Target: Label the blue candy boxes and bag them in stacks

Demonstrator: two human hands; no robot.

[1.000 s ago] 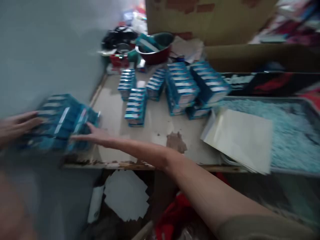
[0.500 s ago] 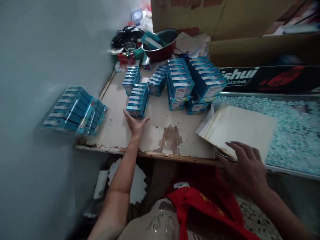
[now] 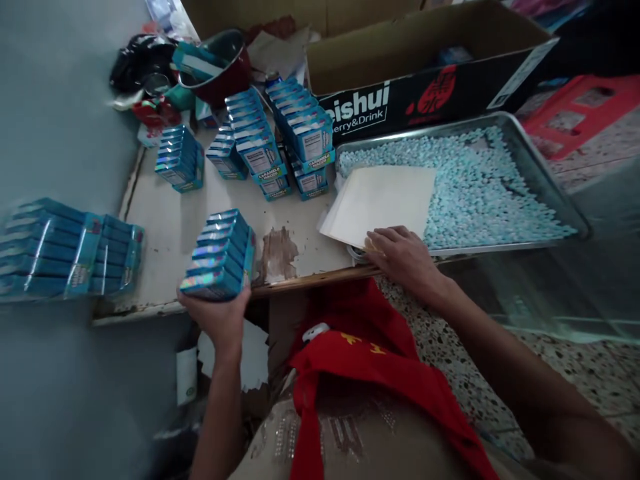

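Observation:
My left hand (image 3: 220,313) grips a row of small blue boxes (image 3: 217,257) from below, near the front edge of the worn table (image 3: 165,247). My right hand (image 3: 403,257) rests on the near edge of a stack of cream sheets (image 3: 383,200), fingers bent over it. The sheets lie partly over a metal tray (image 3: 583,230) of small pale blue pieces (image 3: 475,193). Further back on the table stand more rows of blue boxes (image 3: 257,150), some of them stacked. Clear-wrapped blue boxes (image 3: 70,250) are at the far left.
A black printed carton (image 3: 400,107) stands behind the tray. A dark red bowl (image 3: 220,83) with a blue packet and a black plastic bag (image 3: 145,60) sit at the back left. On the floor at the right is a red plastic stool (image 3: 585,110).
My left hand has taken hold of the row of boxes and moved it toward the table's front edge. The view has shifted right. My right hand has settled onto the sheets' edge.

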